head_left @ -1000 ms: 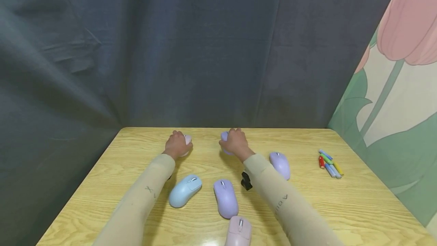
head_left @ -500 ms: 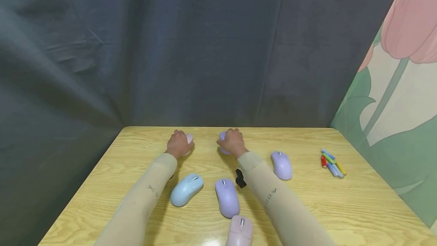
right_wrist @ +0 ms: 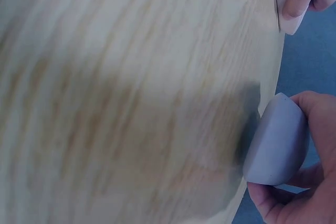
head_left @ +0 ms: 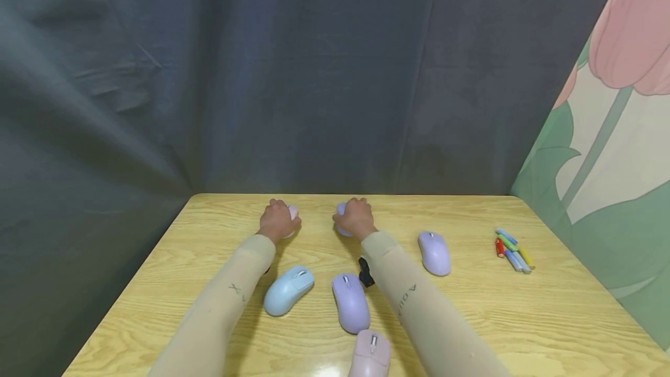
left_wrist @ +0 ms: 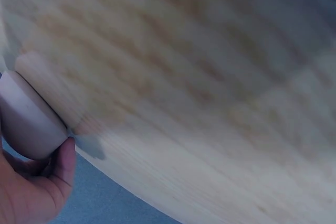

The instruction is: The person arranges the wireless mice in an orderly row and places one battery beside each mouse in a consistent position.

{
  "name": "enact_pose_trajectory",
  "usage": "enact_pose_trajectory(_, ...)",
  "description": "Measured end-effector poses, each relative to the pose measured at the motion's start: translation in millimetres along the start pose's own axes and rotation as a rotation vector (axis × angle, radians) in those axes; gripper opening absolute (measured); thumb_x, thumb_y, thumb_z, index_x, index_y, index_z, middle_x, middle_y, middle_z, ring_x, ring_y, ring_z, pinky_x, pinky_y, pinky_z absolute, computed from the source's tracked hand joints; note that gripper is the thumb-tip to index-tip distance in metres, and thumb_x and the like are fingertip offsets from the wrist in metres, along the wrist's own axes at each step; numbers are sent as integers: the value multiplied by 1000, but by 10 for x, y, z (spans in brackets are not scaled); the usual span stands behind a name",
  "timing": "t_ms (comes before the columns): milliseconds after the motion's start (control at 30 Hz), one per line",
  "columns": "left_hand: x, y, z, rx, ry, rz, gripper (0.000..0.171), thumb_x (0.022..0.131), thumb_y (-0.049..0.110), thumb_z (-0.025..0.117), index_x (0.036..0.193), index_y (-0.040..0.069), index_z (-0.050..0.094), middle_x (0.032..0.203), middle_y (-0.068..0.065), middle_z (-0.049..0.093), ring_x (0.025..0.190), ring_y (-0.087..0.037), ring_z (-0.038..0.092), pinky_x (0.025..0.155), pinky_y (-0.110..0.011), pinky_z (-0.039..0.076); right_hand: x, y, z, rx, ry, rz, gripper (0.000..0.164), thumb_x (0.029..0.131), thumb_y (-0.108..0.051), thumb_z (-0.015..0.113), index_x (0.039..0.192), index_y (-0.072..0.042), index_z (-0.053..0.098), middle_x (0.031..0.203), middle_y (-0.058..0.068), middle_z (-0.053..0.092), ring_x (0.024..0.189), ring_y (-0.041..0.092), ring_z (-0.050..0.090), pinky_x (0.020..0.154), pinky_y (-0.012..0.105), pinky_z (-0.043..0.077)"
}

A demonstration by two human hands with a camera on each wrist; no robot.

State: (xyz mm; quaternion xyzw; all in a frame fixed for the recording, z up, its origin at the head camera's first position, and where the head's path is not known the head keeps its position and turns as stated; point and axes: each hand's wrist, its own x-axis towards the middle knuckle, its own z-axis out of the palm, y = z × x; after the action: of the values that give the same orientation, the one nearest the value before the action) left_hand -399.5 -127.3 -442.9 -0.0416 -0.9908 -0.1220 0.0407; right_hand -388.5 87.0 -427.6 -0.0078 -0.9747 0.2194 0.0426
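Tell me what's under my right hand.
A purple mouse, gripped by your right hand. The mouse's left part shows in the head view; the hand covers the rest there, and its underside cannot be seen.

- Looks like smooth plastic with a satin finish on the far pink mouse (left_wrist: 31, 114).
- Reads as smooth plastic too, low in sheen, on the far purple mouse (right_wrist: 281, 140).
- Shows a soft highlight over smooth plastic on the light blue mouse (head_left: 289, 291).
- Looks satin and plastic likewise on the middle purple mouse (head_left: 351, 303), the purple mouse at the right (head_left: 435, 253) and the near pink mouse (head_left: 370, 354).
- Appears as streaky wood grain on the table (head_left: 497, 319), with a glossy glare at the bottom of the head view.
- Looks like mostly matt, creased cloth on the dark curtain (head_left: 314, 86).
- Seems flat and matt on the floral wall (head_left: 623, 138).
- Looks like soft, matt cloth on the left sleeve (head_left: 211, 307) and right sleeve (head_left: 426, 307).
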Motion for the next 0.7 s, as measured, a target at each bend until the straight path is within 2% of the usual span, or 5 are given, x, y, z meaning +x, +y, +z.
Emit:
enact_pose_trajectory(333, -4, 0, 10, 2, 6, -3, 68, 89, 42, 60, 121, -16, 46, 104, -24, 47, 94, -36, 57, 75, -45, 53, -29, 39, 0, 0, -26, 4, 61, 86, -36, 69, 122, 10, 53, 112, 25, 50, 105, 39, 51, 82, 44, 49)
enact_pose_trajectory(700, -8, 12, 7, 1, 7, -10, 67, 89, 42, 60, 122, -15, 46, 107, -25, 47, 98, -38, 56, 78, -47, 52, -14, 55, 18, -31, -15, -15, 62, 85, -35, 71, 121, 11, 52, 110, 25, 51, 102, 39, 52, 82, 44, 50)
